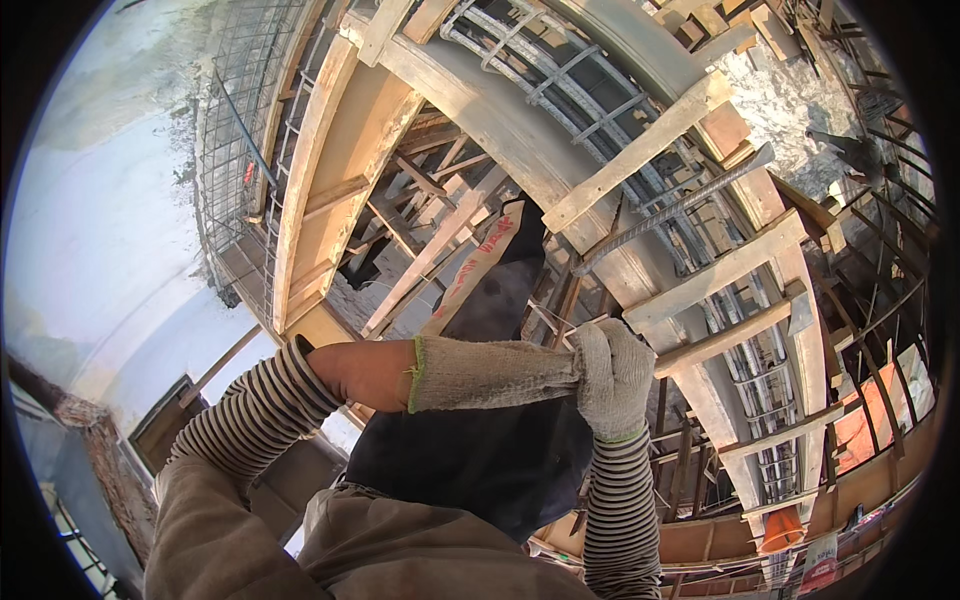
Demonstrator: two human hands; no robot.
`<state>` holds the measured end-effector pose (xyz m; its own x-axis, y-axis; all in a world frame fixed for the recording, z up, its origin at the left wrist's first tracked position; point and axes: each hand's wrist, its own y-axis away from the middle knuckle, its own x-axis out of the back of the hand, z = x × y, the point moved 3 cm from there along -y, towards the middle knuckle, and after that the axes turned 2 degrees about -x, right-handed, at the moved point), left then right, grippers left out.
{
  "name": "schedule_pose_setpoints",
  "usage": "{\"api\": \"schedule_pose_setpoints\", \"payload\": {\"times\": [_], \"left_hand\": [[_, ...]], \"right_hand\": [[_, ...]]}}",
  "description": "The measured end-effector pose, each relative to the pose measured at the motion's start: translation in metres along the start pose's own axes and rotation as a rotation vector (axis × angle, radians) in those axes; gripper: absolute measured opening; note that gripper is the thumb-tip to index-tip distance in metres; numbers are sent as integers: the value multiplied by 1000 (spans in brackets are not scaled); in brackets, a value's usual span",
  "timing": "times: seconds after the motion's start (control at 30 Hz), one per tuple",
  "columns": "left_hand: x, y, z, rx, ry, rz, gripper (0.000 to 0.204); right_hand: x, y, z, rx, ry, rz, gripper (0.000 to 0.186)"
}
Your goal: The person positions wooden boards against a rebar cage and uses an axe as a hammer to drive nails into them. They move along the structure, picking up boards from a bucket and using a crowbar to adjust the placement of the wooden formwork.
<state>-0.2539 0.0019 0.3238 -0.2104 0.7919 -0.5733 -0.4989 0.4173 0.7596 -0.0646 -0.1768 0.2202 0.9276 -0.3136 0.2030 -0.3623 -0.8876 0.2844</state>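
My left hand (490, 376) is inside a grey-white knit work glove with a green-edged cuff, and bare skin shows between the cuff and a striped sleeve. The glove runs to the right and narrows toward its finger end. That end is bunched inside the closed fingers of my right hand (612, 375), which wears a similar glove. How my left fingers lie inside the knit cannot be made out. Both hands are in front of my body, over my dark trousers (460, 450). Just beyond them a wooden board with red lettering (475, 270) slants away.
Long timber formwork (480, 95) holding a steel rebar cage (590, 115) runs along the right. Wooden cross-strips (640, 150) and a ribbed steel bar (680, 210) lie over it. Gaps open down to lower timbers (440, 230). An orange object (782, 530) sits at lower right.
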Motion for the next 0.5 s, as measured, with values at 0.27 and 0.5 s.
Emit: {"api": "schedule_pose_setpoints", "payload": {"times": [0.27,0.5], "left_hand": [[-27,-44,-22,-159,460,712,62],[14,12,-65,-315,180,1037,30]], "right_hand": [[-22,26,3,70,292,10,51],[-75,4,-12,-654,-793,-273,25]]}}
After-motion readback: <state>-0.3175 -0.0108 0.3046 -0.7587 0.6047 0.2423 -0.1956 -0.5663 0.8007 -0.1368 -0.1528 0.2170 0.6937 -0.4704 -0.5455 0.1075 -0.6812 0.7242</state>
